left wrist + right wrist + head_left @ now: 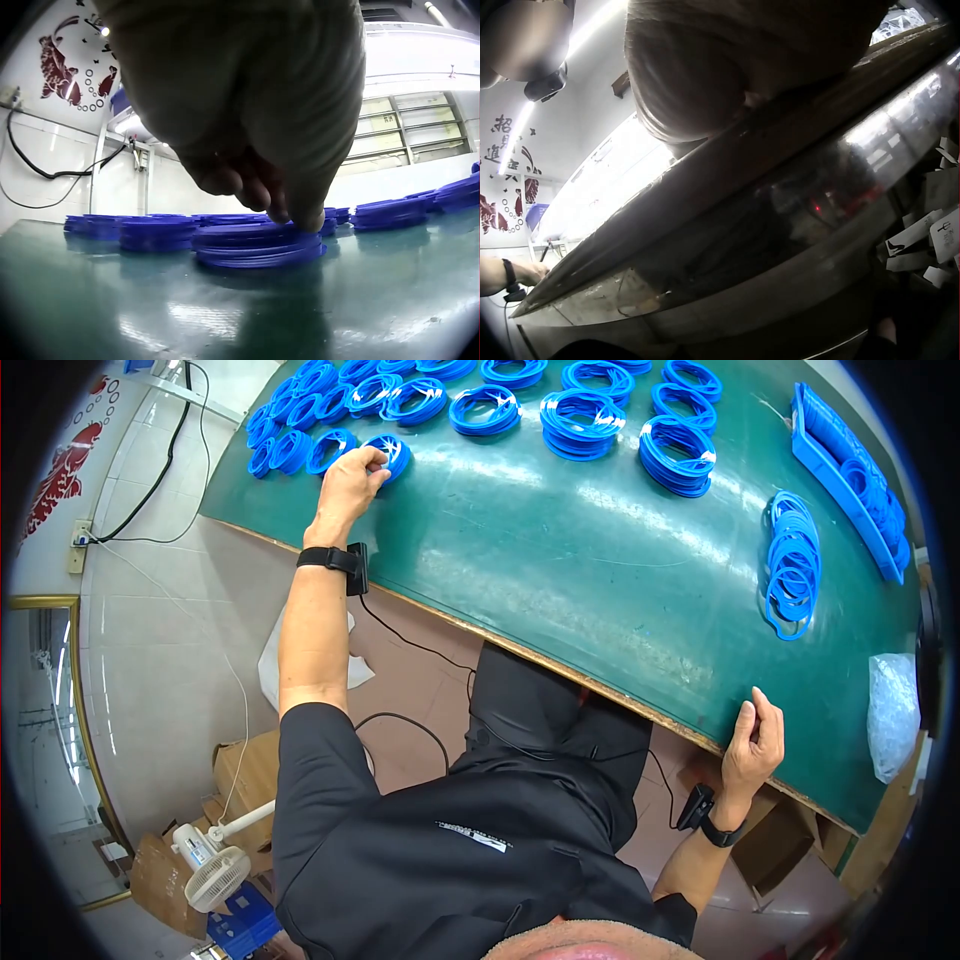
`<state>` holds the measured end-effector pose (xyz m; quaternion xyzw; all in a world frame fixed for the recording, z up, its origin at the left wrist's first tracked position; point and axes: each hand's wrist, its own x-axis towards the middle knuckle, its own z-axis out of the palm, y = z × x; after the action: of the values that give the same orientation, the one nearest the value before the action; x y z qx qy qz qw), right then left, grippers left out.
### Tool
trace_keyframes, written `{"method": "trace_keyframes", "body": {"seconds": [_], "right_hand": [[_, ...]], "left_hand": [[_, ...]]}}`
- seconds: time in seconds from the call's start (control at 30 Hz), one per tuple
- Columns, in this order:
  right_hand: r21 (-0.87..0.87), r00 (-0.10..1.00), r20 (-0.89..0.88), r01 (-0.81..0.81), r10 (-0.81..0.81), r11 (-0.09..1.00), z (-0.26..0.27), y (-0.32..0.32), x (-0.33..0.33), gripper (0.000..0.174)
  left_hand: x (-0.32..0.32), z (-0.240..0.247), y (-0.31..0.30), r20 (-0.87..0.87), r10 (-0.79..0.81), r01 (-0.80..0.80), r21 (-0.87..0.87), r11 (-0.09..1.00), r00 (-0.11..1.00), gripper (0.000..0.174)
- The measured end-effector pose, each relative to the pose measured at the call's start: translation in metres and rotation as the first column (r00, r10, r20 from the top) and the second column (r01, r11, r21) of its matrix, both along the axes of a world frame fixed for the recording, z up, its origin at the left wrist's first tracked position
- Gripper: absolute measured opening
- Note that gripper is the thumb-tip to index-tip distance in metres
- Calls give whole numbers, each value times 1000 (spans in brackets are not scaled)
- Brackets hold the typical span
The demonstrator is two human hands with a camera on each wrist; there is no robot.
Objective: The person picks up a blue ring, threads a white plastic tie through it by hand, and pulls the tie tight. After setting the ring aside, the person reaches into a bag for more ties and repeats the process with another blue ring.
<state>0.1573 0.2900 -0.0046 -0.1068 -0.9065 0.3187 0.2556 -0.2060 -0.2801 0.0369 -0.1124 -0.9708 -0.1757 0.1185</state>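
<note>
At the near left of the green table (560, 560), my left hand (347, 485) pinches the rim of a stack of thin blue rings (402, 460). The left wrist view shows the thumb and curled fingertips right at the top of that stack (251, 251), which lies flat on the tabletop. My right hand (755, 748) rests at the table's front edge with its fingers loosely bent and nothing in them. A spread row of loose blue rings (793, 565) lies beyond it on the right.
Several more ring stacks (585, 425) stand in rows across the back and left. A blue tray (835, 475) of rings lies at the far right, with a clear plastic bag (892, 715) nearer. Below the table are a white fan (215, 870) and cardboard boxes (775, 845).
</note>
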Motion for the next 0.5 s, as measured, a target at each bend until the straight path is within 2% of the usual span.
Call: {"method": "trace_keyframes", "body": {"seconds": [0.23, 0.33, 0.4, 0.5], "right_hand": [[5, 1000, 14, 13, -13, 1000, 2, -1, -2, 19], [10, 1000, -26, -4, 4, 1000, 7, -4, -3, 19], [4, 999, -54, -4, 4, 1000, 10, -7, -5, 21], [-30, 1000, 0, -14, 14, 999, 17, -4, -6, 20]], "left_hand": [[1, -1, -3, 44, 33, -29, -84, 996, 998, 28], [6, -1, -1, -119, -90, 66, -193, 979, 989, 31], [15, 4, 12, -115, -120, 100, -165, 981, 986, 34], [54, 24, 68, -5, -163, 163, -39, 986, 987, 31]]}}
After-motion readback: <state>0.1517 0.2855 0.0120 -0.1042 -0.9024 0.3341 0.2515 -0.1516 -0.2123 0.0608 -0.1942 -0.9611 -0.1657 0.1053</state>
